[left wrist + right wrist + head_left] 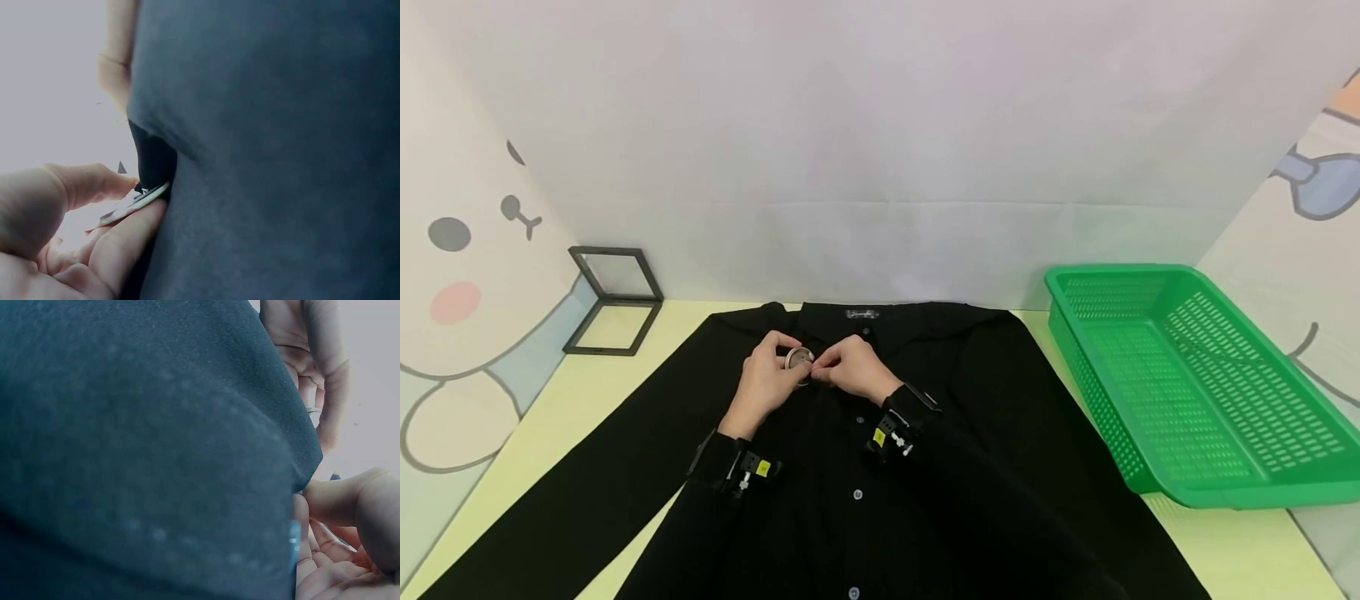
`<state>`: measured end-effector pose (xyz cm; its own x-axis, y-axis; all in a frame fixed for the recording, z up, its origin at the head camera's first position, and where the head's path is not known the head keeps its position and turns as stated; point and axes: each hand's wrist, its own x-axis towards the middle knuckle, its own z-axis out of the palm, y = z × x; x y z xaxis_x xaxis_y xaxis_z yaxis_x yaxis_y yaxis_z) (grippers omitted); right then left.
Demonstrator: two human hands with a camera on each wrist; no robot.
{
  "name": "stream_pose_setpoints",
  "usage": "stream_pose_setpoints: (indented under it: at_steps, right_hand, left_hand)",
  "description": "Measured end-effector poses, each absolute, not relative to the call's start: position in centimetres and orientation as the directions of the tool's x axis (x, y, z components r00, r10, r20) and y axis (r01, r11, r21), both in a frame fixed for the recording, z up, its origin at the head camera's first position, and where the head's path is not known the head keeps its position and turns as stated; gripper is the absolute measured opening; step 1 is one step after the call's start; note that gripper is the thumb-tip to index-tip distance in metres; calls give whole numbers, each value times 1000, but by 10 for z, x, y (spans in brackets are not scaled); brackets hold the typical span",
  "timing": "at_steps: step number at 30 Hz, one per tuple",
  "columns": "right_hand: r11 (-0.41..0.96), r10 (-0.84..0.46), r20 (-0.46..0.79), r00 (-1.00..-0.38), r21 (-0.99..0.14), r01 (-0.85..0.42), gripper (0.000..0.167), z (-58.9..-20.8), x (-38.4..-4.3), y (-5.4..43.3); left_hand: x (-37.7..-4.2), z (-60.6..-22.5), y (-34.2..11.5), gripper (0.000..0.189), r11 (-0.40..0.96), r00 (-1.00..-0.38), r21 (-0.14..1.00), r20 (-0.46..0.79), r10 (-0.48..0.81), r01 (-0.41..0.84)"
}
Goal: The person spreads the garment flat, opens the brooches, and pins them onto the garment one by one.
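Observation:
A black button-up shirt (859, 454) lies spread on the table, collar toward the wall. Near its collar my left hand (765, 379) holds a round pin badge (799, 356) between thumb and fingers, its metal-rimmed back facing up. Edge-on, the badge (134, 207) shows in the left wrist view, close against dark cloth. My right hand (855, 367) pinches the shirt's cloth right at the badge's right edge. In the right wrist view its thumb (334, 503) presses at a fold of the shirt, which hides much of the fingertips.
A green plastic basket (1097, 367) stands at the right of the pale yellow table (1247, 550). At the back left, an open black hinged frame (638, 298) with clear panes leans by the wall. A white curtain (887, 125) closes off the back.

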<state>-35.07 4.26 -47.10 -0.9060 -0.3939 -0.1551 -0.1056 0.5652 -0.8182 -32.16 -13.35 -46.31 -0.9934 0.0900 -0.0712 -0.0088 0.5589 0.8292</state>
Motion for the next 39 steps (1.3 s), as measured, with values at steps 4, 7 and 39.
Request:
stream_pose_setpoints:
  at_steps: [4, 7, 39]
  right_hand:
    - [559, -391, -166, -905, -824, -90, 11, -471, -351, 43]
    - [554, -388, -171, -906, -829, -80, 10, -471, -350, 43]
    - [557, -384, -177, -906, -827, -75, 10, -471, -350, 42]
  left_hand:
    - [-324, -463, -135, 33, 580, -993, 815, -75, 94, -6]
    - [-324, -464, -136, 33, 605, -993, 796, -48, 108, 27]
    - [-325, -466, -137, 31, 612, -989, 787, -16, 144, 77]
